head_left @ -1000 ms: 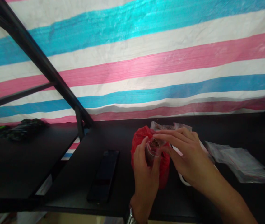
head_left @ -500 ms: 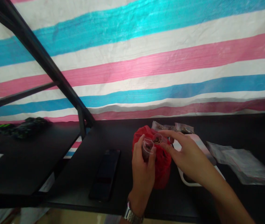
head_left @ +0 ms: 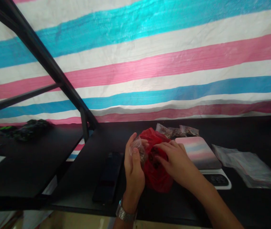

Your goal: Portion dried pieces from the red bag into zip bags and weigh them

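Note:
A red plastic bag (head_left: 158, 176) stands on the black table (head_left: 245, 133) in front of me. My left hand (head_left: 132, 168) holds a small clear bag (head_left: 137, 147) with dark bits in it, just left of the red bag's mouth. My right hand (head_left: 173, 160) lies on the red bag with its fingertips inside the opening. A metal watch (head_left: 124, 215) is on my left wrist.
A small scale (head_left: 203, 157) with a reflective plate sits right of the red bag. Filled small bags (head_left: 177, 131) lie behind it, flat clear bags (head_left: 250, 168) at the right. A dark phone (head_left: 108, 176) lies left. A black frame post (head_left: 84, 127) rises nearby.
My left hand moved left with the small clear bag. My right hand dropped from the small bag's mouth into the red bag's opening, which uncovered the scale.

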The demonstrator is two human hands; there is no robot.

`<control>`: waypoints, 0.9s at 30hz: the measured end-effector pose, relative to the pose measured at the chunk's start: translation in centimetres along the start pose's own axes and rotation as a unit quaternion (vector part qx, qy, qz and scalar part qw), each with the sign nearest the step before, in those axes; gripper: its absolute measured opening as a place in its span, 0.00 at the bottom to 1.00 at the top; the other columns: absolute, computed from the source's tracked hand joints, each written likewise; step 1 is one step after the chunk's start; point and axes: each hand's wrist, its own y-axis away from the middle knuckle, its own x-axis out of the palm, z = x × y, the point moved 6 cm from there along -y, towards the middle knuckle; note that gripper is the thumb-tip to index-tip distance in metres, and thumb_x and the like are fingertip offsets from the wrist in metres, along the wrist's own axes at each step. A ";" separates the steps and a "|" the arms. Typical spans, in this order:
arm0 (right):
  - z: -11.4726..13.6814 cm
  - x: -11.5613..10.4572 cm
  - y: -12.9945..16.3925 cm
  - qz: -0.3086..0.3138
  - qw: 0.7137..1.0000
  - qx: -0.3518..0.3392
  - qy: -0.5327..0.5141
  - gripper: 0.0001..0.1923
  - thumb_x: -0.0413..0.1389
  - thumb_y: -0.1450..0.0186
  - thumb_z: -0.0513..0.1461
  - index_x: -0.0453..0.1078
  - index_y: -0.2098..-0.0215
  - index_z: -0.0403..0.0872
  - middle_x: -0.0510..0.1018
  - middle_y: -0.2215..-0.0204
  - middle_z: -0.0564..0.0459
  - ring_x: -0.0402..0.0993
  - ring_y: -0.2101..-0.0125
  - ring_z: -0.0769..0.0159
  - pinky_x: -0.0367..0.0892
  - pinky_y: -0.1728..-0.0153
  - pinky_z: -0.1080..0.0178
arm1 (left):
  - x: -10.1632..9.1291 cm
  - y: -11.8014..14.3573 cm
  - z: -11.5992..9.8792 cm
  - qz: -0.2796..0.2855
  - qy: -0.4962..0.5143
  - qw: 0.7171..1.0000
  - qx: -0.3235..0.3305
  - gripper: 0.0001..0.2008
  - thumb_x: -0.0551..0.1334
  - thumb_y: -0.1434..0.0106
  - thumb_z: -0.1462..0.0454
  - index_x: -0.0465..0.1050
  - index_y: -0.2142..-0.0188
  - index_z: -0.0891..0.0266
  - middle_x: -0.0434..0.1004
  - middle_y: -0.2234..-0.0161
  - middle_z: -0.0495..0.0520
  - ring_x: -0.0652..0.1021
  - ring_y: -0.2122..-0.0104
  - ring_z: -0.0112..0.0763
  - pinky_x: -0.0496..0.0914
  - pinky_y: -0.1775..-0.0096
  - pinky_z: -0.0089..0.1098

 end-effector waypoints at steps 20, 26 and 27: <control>-1.0 -6.2 1.2 -0.164 0.974 -0.023 -0.156 0.15 0.65 0.32 0.37 0.80 0.48 0.56 0.85 0.52 0.53 0.78 0.52 0.55 0.69 0.50 0.54 | 0.3 1.1 0.9 0.116 -0.190 0.975 -0.006 0.28 0.65 0.26 0.56 0.64 0.30 0.51 0.80 0.49 0.55 0.81 0.52 0.37 0.74 0.45 0.38; 2.7 -7.2 2.6 -0.260 0.949 -0.166 0.055 0.16 0.62 0.28 0.33 0.77 0.47 0.59 0.86 0.49 0.59 0.74 0.54 0.54 0.64 0.52 0.53 | 1.6 1.2 1.7 0.114 -0.177 0.977 -0.017 0.28 0.67 0.29 0.59 0.67 0.31 0.51 0.81 0.45 0.57 0.82 0.49 0.41 0.74 0.44 0.42; 3.0 -7.0 2.6 -0.263 0.944 -0.181 0.078 0.16 0.61 0.27 0.33 0.77 0.46 0.59 0.85 0.47 0.59 0.73 0.53 0.54 0.63 0.53 0.53 | 1.8 1.1 1.7 0.111 -0.173 0.978 -0.018 0.28 0.67 0.29 0.59 0.67 0.31 0.51 0.81 0.45 0.57 0.82 0.48 0.42 0.74 0.43 0.43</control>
